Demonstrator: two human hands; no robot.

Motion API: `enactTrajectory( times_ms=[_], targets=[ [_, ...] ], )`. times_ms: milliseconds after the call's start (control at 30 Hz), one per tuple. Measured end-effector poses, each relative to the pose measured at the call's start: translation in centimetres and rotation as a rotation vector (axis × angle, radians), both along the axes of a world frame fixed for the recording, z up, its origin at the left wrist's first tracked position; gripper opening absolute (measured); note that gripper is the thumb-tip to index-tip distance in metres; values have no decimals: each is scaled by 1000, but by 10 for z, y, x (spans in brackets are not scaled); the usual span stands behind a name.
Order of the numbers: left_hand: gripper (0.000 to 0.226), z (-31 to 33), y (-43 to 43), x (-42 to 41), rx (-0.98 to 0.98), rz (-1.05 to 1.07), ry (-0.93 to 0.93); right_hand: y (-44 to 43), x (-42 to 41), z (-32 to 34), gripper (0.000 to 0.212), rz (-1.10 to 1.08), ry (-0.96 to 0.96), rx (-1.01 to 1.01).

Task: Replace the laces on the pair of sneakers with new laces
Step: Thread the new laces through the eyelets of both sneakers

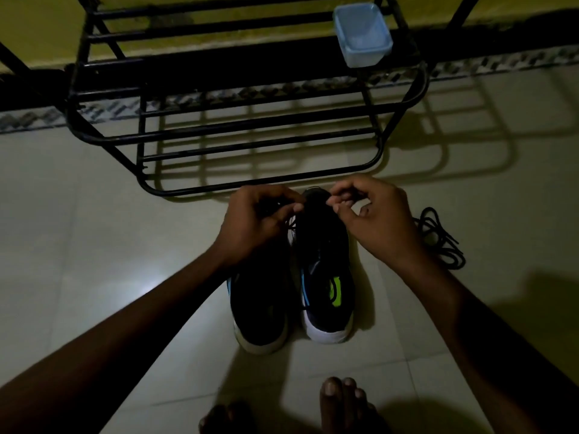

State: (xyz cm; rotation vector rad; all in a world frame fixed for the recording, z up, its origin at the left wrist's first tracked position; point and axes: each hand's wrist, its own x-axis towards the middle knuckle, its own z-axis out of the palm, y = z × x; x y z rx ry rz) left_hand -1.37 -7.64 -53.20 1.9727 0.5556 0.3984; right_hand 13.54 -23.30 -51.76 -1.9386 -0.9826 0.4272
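My view is dim; the rack [250,70] throws hard shadows rightward across the floor [94,214], so light probably comes from my left. Edges bow.

1. Your left sneaker [260,308] and right sneaker [327,270], black with white soles, stand side by side, heels toward you.
2. A thin black lace [293,222] rises near their toes.
3. A loose lace [440,239] lies tangled, right of the pair.
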Motion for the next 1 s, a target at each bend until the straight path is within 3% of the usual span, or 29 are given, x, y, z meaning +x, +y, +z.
enactTrajectory(
  times_ms=[133, 300, 733, 1000],
  targets=[
    [13, -16, 9, -6, 105, -87, 171, -9, -4, -28, 25, -5, 116, -236],
    [18, -21, -2, -5, 205, -182, 179, -12, -6, -36, 27, 45, 283, -325],
    [15, -24, -14, 2, 196, -63, 351, -4, -3, -36, 25, 70, 226, -380],
    [20, -21, -11, 1, 183, -95, 406, -3, -2, -37, 21, 99, 195, -371]
  ],
)
